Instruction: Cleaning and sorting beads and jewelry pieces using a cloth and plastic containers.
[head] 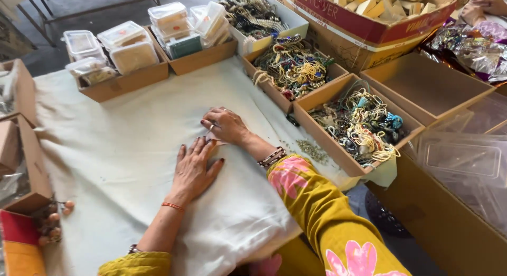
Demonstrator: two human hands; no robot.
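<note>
The left hand (194, 167) lies flat, grip released, fingers spread on the pale cream cloth (116, 149) covering the table. Just beyond it the right hand (226, 125) also presses the cloth, grip released, fingertips bent. Farther right of that grip sit open cardboard trays of tangled beaded jewellery (359, 123); farther left, clear plastic lidded boxes (127, 43).

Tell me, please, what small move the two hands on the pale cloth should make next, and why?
Probably a short outward sweep of both palms. The left hand and right hand lie flat and close together on the pale cream cloth, holding nothing, and folds show at the cloth's near edge. The small heap of tiny greenish beads beside the right wrist lies close, so the sweep should likely stop short of it.
</note>
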